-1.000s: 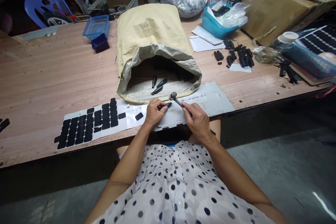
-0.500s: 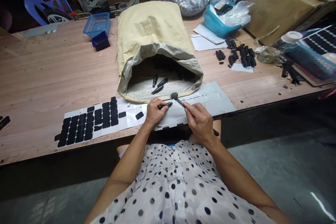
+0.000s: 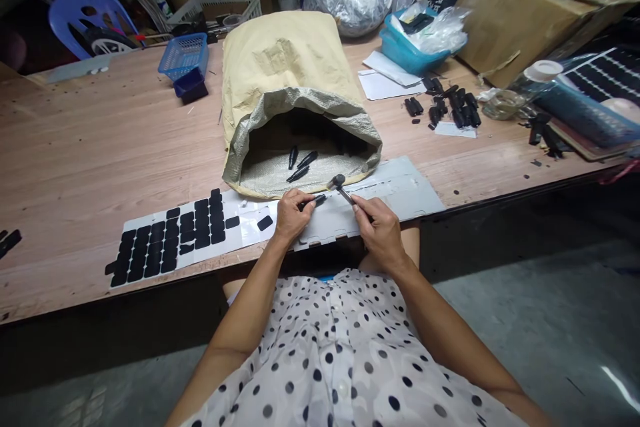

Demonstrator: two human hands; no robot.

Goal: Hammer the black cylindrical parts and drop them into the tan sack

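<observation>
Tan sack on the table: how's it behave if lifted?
The sack probably gives rather than staying rigid: its top is wrinkled. The mouth likely flops, its edge being crumpled. Tipped forward, it may spill the loose black pieces lying just inside.

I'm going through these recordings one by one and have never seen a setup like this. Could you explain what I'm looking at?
There is no machine here: a person works bare-handed. Every picture comes from one camera worn on the person's head, looking forward and down, so the arms reach away from you.

The left hand holds a small black piece; the right hand grips a small hammer by its handle. Both are over a pale grey board at the near edge of the table.

Beyond them lies a tan sack, its mouth open towards the person. To the left is a sheet of black patches; farther right, a cluster of black parts.
</observation>
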